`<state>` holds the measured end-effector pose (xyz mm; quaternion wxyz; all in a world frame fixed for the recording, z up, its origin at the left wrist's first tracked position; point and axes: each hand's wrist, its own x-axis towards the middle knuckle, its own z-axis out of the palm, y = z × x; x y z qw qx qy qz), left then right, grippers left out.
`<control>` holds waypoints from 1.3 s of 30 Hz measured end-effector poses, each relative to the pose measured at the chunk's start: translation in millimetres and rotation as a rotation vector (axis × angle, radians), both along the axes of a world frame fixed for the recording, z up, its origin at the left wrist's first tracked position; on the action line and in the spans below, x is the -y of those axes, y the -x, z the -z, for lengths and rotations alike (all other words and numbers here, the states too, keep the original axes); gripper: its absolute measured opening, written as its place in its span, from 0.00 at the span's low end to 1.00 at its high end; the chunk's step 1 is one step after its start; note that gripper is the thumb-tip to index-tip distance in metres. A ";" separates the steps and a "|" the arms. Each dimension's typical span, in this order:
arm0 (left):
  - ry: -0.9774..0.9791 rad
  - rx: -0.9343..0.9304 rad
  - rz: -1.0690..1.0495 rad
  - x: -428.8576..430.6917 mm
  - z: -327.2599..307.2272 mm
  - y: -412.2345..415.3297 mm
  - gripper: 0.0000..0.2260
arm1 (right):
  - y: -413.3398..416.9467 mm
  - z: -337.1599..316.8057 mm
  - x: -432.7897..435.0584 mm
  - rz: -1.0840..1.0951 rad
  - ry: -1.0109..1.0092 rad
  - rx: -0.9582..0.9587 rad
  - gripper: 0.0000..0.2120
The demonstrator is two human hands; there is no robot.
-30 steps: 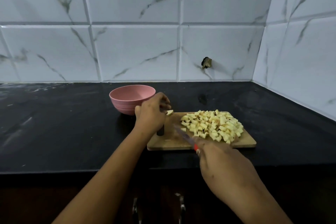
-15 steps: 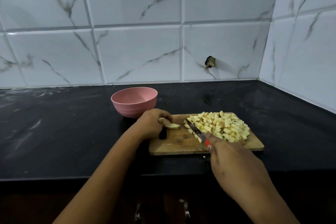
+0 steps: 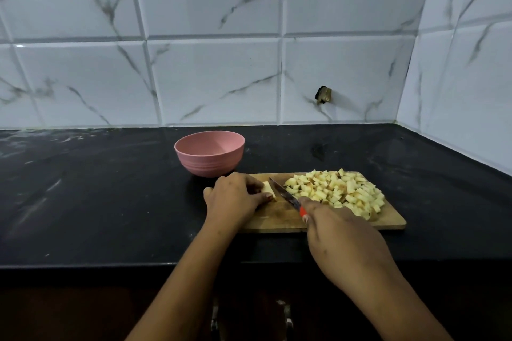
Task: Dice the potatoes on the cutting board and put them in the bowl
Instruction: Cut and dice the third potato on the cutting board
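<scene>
One bowl (image 3: 209, 165), one board (image 3: 392, 221), one knife (image 3: 283, 191), one uncut potato piece (image 3: 268, 189) and one heap of dice (image 3: 338, 191) are counted on the black worktop (image 3: 110, 202). The piece (pale yellow, flat on its cut face) is held down at the board's left end by the left hand (image 3: 235, 196), fingers curled over it. The knife, red at the handle, is gripped by the right hand (image 3: 343, 241), with the blade set just beside the piece. The dice, small pale cubes with some brownish edges, are piled over the board's right half. The pink bowl is placed just behind the board's left corner.
</scene>
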<state>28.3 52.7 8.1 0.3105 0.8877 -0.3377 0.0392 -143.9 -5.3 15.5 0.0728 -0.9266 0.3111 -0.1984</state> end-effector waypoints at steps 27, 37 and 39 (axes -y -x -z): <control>-0.155 0.056 0.024 -11.4 1.2 14.2 0.15 | -24.8 -1.1 -43.6 0.038 0.078 -0.248 0.27; -0.158 0.176 -0.015 -0.5 -2.4 7.4 0.15 | 18.0 -12.5 -14.4 0.029 -0.011 -0.051 0.18; -0.164 0.205 0.026 2.8 -2.5 1.2 0.17 | 21.2 -8.9 -15.2 0.022 -0.042 -0.015 0.19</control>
